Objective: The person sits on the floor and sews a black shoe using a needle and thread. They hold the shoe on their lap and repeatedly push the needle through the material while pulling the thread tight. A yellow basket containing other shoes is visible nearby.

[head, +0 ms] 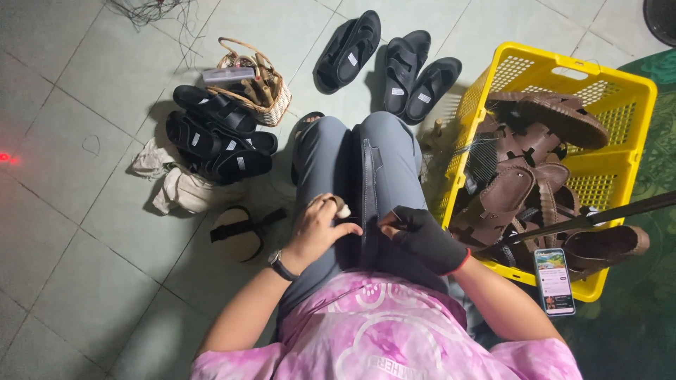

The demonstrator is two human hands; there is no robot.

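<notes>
I sit on the floor with a dark sandal sole standing on edge between my knees. My left hand, bare with a wristwatch, is closed on the sole's near end, and a small light object shows at its fingers. My right hand wears a black glove and pinches the sole's near edge from the right; whether it holds a tool I cannot tell.
A yellow plastic crate full of brown sandals stands at my right, a phone propped against its front. Black sandals are piled at left, others ahead. A woven basket, rags and a tan sole lie on the tiles.
</notes>
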